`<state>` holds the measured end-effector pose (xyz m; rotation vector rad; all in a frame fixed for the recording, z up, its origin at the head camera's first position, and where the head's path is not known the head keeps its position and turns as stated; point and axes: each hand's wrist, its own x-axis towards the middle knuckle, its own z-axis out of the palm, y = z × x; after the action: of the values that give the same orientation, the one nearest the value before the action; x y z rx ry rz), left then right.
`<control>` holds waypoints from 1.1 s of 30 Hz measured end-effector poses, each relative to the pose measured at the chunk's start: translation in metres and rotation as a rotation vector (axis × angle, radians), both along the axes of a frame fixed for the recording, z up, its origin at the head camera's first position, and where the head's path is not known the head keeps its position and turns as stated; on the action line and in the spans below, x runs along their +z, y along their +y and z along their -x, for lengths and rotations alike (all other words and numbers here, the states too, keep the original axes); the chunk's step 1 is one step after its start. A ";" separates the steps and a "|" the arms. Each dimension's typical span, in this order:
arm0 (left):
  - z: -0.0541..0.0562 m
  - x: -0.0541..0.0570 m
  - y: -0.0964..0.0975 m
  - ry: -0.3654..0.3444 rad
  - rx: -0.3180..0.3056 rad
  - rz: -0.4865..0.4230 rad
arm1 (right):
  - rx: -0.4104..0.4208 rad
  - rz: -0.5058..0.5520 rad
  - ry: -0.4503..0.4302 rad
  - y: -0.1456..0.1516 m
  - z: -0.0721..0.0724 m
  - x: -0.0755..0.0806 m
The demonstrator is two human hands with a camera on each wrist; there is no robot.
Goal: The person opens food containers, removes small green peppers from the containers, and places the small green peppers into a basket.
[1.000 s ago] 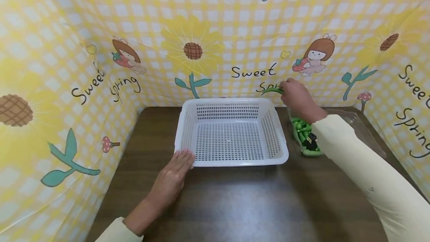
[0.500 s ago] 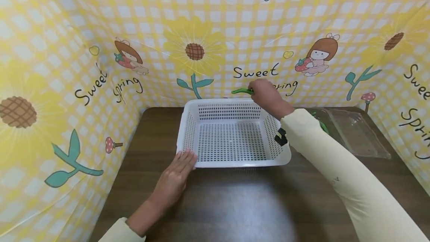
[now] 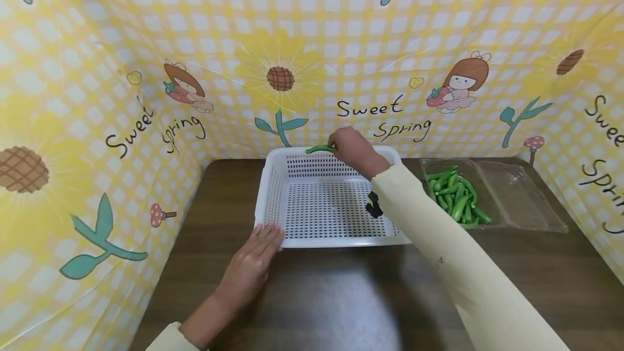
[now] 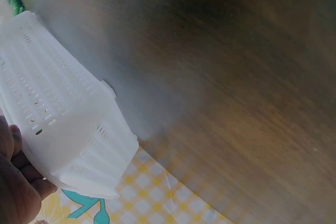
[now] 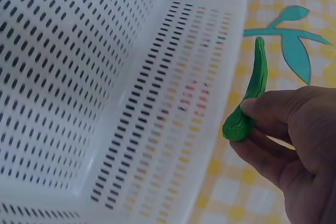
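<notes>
A white perforated plastic basket [image 3: 331,242] stands on the wooden table. At its near left corner my left hand [image 3: 251,259] holds the rim, with fingers over the top. In the left wrist view, the digits of this left hand [image 4: 23,182] bend against the rim from outside. My right hand [image 3: 356,148] is above the basket's far rim. Between thumb and fingers it pinches a green chili pepper [image 5: 255,82], whose thin end points away from the hand. In the right wrist view the pepper's thick end is close beside the basket's rim.
To the right of the basket lies an opened clear plastic box [image 3: 487,191] with several green peppers [image 3: 455,194] in it; its lid [image 3: 524,194] is folded out to the right. A yellow checked cloth [image 3: 312,15] hangs behind the table [image 3: 312,297].
My right hand has carried the pepper leftward from over the clear box to the basket's far rim, dipping lower. The peppers in the box are uncovered to view. My left hand stays on the corner.
</notes>
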<state>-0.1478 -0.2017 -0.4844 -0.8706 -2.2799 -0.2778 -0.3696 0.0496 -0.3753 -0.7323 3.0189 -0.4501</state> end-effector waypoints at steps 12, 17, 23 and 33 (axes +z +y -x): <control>-0.003 -0.002 -0.004 0.028 0.012 -0.035 | 0.119 -0.137 0.020 -0.052 0.000 -0.040; 0.001 -0.003 0.001 0.037 -0.009 -0.049 | 0.123 -0.185 -0.011 -0.058 0.000 -0.053; 0.002 -0.005 0.001 0.033 -0.004 -0.039 | 0.118 -0.201 -0.062 -0.064 -0.002 -0.068; 0.002 -0.003 0.001 0.051 -0.011 -0.035 | 0.106 -0.318 0.022 -0.063 -0.002 -0.088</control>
<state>-0.1501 -0.2005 -0.4875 -0.8626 -2.2176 -0.2960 -0.3678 -0.0135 -0.4630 -0.8668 2.9461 0.0418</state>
